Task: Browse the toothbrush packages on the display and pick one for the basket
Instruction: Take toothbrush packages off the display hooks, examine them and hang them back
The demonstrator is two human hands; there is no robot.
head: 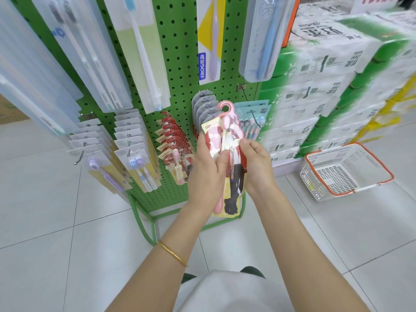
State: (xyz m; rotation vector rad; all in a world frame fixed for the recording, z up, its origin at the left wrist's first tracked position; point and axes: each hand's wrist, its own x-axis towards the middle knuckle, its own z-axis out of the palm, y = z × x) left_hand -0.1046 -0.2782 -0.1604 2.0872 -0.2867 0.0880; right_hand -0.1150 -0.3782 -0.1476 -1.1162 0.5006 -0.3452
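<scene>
Pink toothbrush package (227,158) held before green pegboard rack (180,91), left hand (208,170) gripping its left edge, right hand (255,164) pinching its right edge; basket (346,172) on floor nearby.

Both bare forearms reach forward from the lower frame, converging.
Left grip (208,170): back of hand to camera, thumb pressed on the front of the pink carded toothbrush package (235,174), fingers wrapped behind.
Right grip (255,164): fingers curled, pinching the package's right edge.
Wrists near, apart.
</scene>
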